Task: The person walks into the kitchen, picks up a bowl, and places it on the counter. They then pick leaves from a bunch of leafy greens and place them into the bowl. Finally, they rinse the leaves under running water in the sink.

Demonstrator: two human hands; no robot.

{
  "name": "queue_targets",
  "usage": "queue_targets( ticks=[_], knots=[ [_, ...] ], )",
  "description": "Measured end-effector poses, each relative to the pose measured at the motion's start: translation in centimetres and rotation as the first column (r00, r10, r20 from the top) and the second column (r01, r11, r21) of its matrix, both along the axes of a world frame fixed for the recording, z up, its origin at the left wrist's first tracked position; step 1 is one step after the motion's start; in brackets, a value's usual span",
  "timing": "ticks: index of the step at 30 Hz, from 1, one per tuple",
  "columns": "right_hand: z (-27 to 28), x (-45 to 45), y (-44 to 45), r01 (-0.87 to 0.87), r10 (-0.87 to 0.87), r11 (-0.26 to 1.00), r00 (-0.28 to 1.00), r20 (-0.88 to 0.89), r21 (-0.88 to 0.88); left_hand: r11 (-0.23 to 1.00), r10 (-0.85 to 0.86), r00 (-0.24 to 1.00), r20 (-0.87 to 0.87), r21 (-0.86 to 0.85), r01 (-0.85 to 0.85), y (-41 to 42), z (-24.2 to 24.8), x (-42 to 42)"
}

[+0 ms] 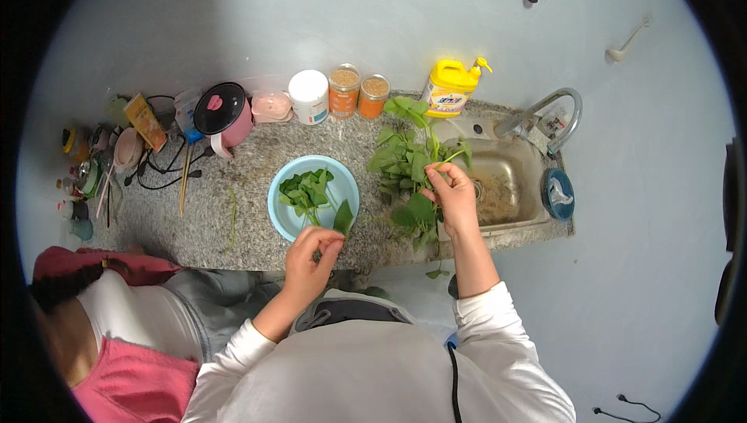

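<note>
A light-blue plastic bowl (274, 213) stands on the granite counter with several picked green leaves (304, 190) and their thin stalks inside. At its near right rim, my left hand (312, 259) pinches a single green leaf (344, 217) between thumb and fingertips. My right hand (457, 196) grips a green stem (448, 159) with thumb and forefinger, above the sink's left edge. Beneath and to the left of that hand spreads a heap of leafy green vines (400, 157), partly hidden by the fingers. A few vine ends hang over the counter's front edge.
A steel sink (505, 181) with a curved faucet (575, 111) lies right. Along the wall stand a yellow detergent bottle (450, 87), two jars (344, 91), a white tub (309, 96) and a pink electric pot (233, 125). Chopsticks (185, 181) and cables lie left. Another person (140, 312) is close at left.
</note>
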State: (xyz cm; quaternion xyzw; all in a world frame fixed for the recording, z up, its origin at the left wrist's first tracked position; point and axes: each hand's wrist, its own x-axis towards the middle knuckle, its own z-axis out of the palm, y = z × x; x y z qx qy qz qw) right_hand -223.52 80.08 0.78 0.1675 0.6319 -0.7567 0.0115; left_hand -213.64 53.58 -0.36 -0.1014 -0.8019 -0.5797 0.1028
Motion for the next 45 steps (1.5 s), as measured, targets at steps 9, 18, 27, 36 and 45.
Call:
queue_targets(
  ticks=[9,18,27,36,45],
  knots=[
    [3.8,-0.6,-2.5,-0.129,0.113,0.989,0.975,-0.191,-0.077,0.927,-0.14,0.965,-0.223,-0.373,0.049,4.6,4.9,-3.8],
    [-1.5,1.1,-3.1,-0.056,0.14,0.862,0.981,0.131,-0.504,0.616,-0.364,0.909,-0.203,-0.785,0.071,4.4,5.6,-3.9],
    [-2.1,-2.7,0.0,0.078,-0.082,0.955,0.997,-0.001,-0.285,0.688,-0.308,0.927,-0.216,-0.724,0.06,1.2,5.0,-2.5],
    [1.0,-1.3,-5.3,-0.292,0.351,0.87,0.933,0.083,-0.397,0.82,-0.191,0.905,-0.38,-0.568,-0.066,0.5,7.5,-6.6],
    [1.4,0.3,-7.2,-0.354,0.46,0.792,0.882,0.104,-0.498,0.795,-0.231,0.942,-0.243,-0.605,0.038,1.2,4.7,-7.0]
  ],
)
